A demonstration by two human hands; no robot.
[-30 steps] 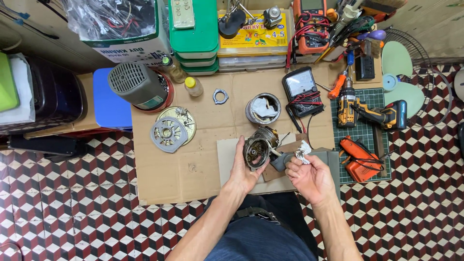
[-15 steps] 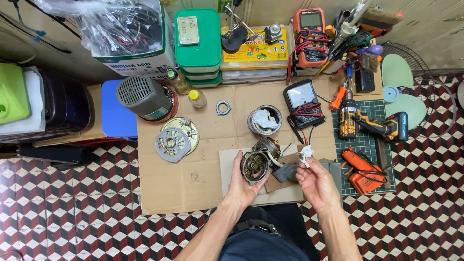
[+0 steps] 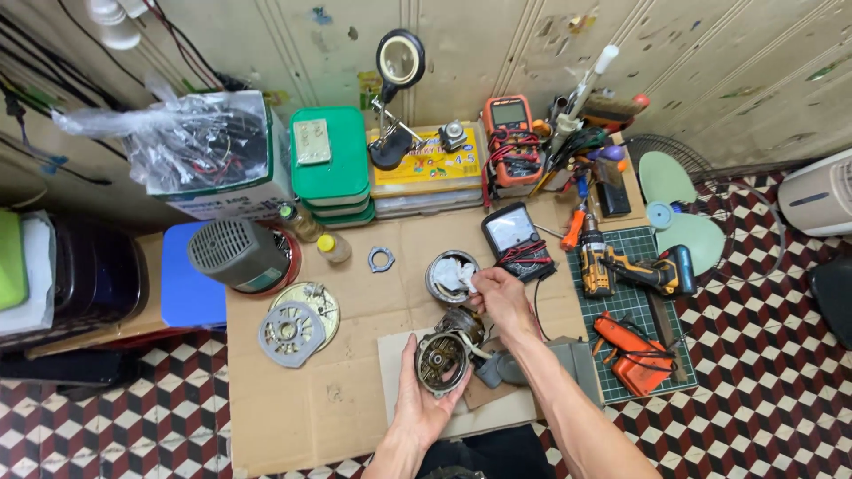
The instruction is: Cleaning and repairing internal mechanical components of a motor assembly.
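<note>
Now right hand (image 3: 501, 300) moved to round tin (image 3: 451, 277).

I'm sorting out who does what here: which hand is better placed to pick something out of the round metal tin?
Probably the right hand: its fingertips are already at the rim of the round metal tin, on the white wad inside. The left hand is cupped under the motor housing, nearer the body.

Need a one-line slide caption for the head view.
Left hand grips a motor housing; right hand reaches into a round tin.
</note>
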